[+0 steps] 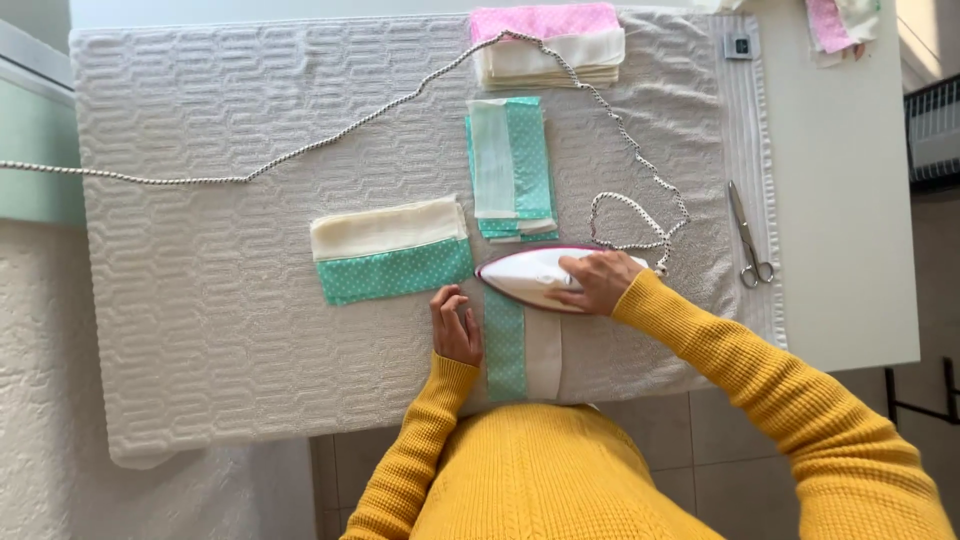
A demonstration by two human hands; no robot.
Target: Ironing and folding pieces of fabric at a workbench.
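My right hand [598, 281] grips the handle of a white iron with a pink rim [530, 274], which lies across the top of a teal dotted and cream fabric strip [520, 350]. My left hand [455, 326] rests with curled fingers on the white towel, touching the strip's left edge. Both sleeves are mustard yellow. The strip runs toward me, over the table's near edge.
A white textured towel [220, 300] covers the table. On it lie a teal and cream piece [392, 251], a stack of similar strips [512, 168], folded pink and cream fabric [548, 45] and the iron's braided cord [350, 125]. Scissors [748, 236] lie at the right.
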